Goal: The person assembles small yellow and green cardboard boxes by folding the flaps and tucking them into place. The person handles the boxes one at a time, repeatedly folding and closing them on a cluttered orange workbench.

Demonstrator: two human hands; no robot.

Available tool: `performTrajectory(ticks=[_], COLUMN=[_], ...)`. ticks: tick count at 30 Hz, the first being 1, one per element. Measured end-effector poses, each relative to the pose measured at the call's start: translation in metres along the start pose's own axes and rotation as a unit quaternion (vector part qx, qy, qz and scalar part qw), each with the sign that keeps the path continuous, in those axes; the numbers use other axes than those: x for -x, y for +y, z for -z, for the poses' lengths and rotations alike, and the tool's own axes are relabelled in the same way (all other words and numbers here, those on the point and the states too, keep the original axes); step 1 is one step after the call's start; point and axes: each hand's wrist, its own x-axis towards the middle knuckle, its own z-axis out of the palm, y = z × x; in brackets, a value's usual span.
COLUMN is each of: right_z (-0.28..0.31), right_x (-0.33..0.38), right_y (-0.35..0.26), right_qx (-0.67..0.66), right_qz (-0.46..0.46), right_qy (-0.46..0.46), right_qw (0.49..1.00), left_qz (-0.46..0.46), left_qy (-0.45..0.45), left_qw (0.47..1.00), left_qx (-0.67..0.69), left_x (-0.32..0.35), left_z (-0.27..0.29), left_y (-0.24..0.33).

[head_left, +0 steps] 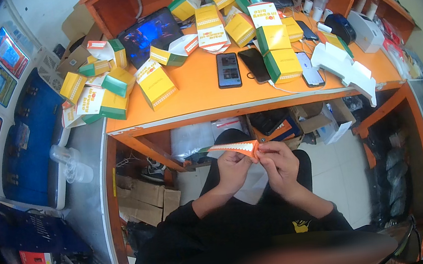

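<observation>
Above my lap, just in front of the orange desk (pixel 191 98), I hold a folding paper carton (pixel 230 147) seen edge-on. It has an orange side with a white scalloped pattern and a green end pointing left. My left hand (pixel 234 171) grips it from below, near the middle. Fingers of my right hand (pixel 280 164) pinch its orange right end, where a flap seems bent; the fingertips partly hide it. White carton board (pixel 251 185) shows below, between my wrists. On the desk, a yellow carton (pixel 157 87) stands nearest on the left.
Several yellow, green and white cartons (pixel 281 64) are heaped across the desk. Among them lie a dark phone (pixel 228 71), another phone (pixel 310 69) on a cable, and a lit screen (pixel 152 36). A white carton blank (pixel 345 70) overhangs the right front edge. Clear plastic cups (pixel 76 168) stand left.
</observation>
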Motion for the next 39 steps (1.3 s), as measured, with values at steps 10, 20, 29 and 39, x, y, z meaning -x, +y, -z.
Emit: performTrajectory(ticks=[10,20,29,39], right_z=[0.015,0.027,0.024,0.002], right_x=[-0.013,-0.008,-0.002,0.004], right_y=[0.002,0.017,0.040,0.026], right_qx=[-0.105,-0.055,-0.048,0.021], right_qz=[-0.249,-0.212,-0.313,-0.110], right_qy=[-0.149,0.052,-0.028,-0.036], right_qw=[0.951,0.974,0.948,0.993], left_qz=[0.054,-0.176,-0.135,-0.116], left_qy=[-0.172,0.140,-0.041,-0.050], left_qw=[0.983,0.943,0.947,0.983], left_qx=[-0.046,-0.246,-0.287,-0.130], left_x=[-0.003,-0.020,-0.021,-0.011], left_z=[0.014,0.015,0.020,0.005], left_y=[-0.002,0.006,0.005,-0.004])
